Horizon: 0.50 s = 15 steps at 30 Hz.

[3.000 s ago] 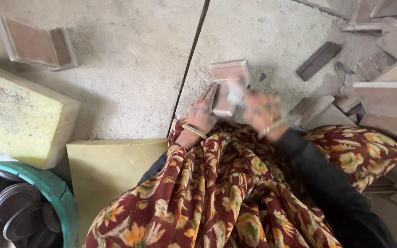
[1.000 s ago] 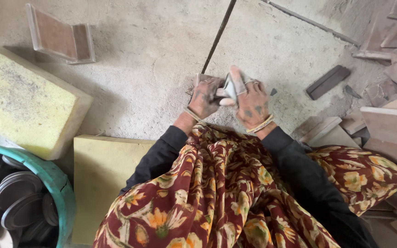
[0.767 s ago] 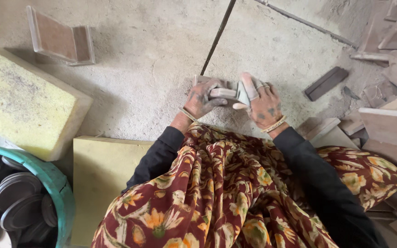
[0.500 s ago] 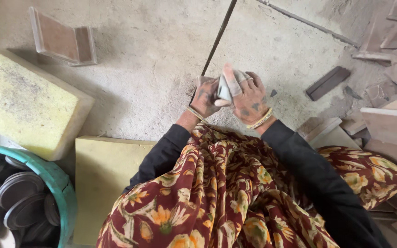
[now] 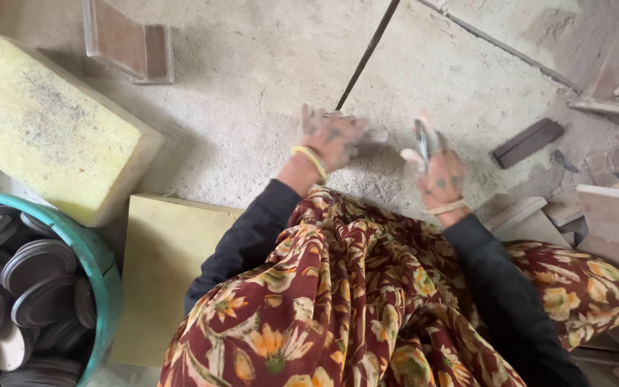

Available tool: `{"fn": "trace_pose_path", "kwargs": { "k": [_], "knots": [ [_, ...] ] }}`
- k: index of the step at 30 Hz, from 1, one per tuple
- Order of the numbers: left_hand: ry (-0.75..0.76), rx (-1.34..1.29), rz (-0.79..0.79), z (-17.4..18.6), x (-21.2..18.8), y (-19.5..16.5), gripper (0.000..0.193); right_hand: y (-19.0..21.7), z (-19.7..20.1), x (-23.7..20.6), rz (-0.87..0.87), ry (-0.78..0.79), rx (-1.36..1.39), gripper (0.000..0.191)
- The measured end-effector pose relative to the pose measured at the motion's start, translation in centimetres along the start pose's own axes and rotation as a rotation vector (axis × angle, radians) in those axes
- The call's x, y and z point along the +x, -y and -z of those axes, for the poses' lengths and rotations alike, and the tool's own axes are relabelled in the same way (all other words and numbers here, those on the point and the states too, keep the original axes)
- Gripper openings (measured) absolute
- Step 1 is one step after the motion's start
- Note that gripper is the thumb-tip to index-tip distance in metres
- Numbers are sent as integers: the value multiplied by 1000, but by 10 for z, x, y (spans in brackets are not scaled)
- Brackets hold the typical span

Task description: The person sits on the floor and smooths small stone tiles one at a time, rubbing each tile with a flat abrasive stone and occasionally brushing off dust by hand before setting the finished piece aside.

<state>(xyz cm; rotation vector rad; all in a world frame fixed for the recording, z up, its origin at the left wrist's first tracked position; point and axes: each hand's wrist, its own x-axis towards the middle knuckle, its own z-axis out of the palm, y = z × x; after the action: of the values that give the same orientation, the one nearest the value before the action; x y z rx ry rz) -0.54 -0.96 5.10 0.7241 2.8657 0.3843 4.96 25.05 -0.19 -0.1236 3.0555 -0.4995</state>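
The two hands have drawn apart since half a second ago, when they were pressed close together over one small pale piece on the floor. Now the left hand [image 5: 332, 140] rests on the dusty concrete floor [image 5: 252, 122] with its fingers curled over a small pale block [image 5: 372, 136], of which only one end shows past the fingertips. The right hand [image 5: 440, 172] is lifted just beside it, closed around a thin grey strip [image 5: 421, 136] that stands up between the fingers; motion blur keeps me from telling what the strip is. The yellow foam block [image 5: 44, 129] and the teal tub of dark round discs [image 5: 105, 265] sit at the left as before. Wooden offcuts [image 5: 617, 215] at the right run off the edge. The flowered cloth [image 5: 338, 308] hides the lap.
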Motion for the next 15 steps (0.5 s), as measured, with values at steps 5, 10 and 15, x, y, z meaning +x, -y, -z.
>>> {"fn": "trace_pose_path", "kwargs": {
  "k": [5, 10, 15],
  "knots": [
    [-36, -44, -152, -4, -5, -18, 62, 31, -23, 14, 259, -31, -2, 72],
    [46, -287, 109, -9, -51, 37, 148, 29, -19, 9, 310, -77, -25, 79],
    [-84, -533, 87, -57, -39, 58, 144, 29, -11, 19, 503, -205, -249, 74]
  ]
}}
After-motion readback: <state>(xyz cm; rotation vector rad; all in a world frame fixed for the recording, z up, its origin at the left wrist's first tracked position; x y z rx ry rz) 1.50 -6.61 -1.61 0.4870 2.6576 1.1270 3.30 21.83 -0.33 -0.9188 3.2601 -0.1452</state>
